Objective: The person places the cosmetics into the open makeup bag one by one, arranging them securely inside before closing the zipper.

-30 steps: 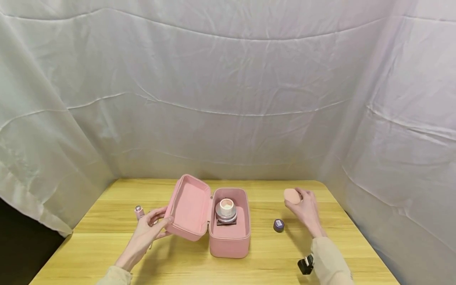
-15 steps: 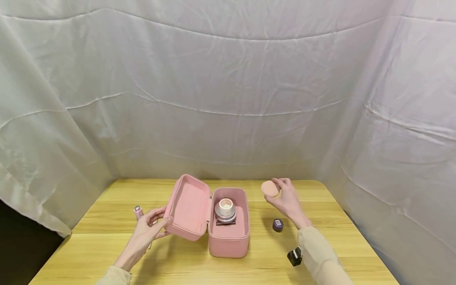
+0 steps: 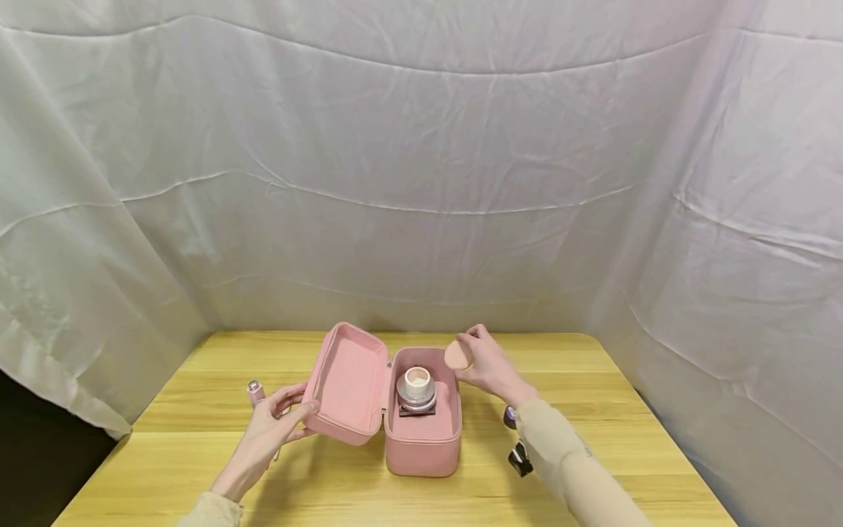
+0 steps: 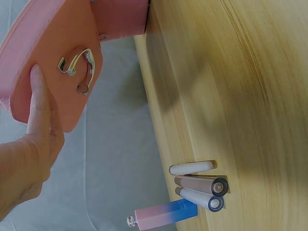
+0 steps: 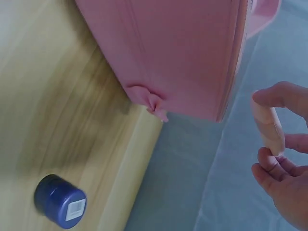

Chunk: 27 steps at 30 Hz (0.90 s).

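Peach-coloured, round, soft-looking puff (image 3: 458,355) reaches the far right corner of a pink, box-shaped, leather-look case (image 3: 424,457), pinched between the thumb and fingers of the person's right hand (image 3: 490,368). One second ago it was well apart from the case, toward the right edge of the yellow, wood-grained table (image 3: 356,498); half a second ago it was partway across. The right wrist view shows a gap between puff and case; how far the puff hangs over the interior is hard to tell. The left hand (image 3: 270,424), steady throughout, grips the pink, shallow, zip-edged lid (image 3: 352,377) by its outer edge, holding it tipped to the left. With the interior uncovered, the carry looks nearly complete, though the puff has not been set down. Inside the case, a small, white, round jar (image 3: 418,378) sits atop a silvery, round container (image 3: 417,401). Right of the case stands a blue-violet, cylindrical pot (image 5: 60,201) with a white label, partly hidden in the head view by a cream sleeve (image 3: 560,443). Toward the table's left edge, a pink-to-blue, box-shaped bottle (image 4: 166,214) is just beside three slim, white and brown tubes (image 4: 199,184).
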### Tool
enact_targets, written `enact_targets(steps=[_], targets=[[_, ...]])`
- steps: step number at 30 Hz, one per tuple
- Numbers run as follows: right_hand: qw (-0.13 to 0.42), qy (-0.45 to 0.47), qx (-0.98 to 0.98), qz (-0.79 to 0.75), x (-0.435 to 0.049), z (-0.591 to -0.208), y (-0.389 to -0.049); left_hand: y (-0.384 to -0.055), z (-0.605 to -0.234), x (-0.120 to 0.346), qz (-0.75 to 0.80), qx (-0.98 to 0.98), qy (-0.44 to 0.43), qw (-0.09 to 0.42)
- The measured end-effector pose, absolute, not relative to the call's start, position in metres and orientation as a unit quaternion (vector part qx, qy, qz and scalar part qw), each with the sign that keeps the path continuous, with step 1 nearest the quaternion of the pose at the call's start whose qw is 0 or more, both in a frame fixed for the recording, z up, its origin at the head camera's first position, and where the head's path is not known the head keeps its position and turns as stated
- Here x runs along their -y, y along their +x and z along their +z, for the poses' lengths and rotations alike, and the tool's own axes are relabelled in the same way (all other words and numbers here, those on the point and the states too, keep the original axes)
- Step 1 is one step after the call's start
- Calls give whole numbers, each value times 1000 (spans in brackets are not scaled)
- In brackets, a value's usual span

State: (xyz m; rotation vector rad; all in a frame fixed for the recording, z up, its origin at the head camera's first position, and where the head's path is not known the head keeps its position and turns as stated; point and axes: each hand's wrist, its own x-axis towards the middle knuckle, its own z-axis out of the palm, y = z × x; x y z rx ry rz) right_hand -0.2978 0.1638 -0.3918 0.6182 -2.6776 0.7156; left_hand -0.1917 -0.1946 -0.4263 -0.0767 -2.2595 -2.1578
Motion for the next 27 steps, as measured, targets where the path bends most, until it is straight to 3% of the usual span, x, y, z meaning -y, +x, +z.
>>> enact_targets(steps=[8,27], targets=[[131,274,932,197,-145,-395,-309,-191,-426,194,-691,723,-23,7],[107,297,943,106,-131,-407,-311,-193,-427,195,-690,724,-11,7]])
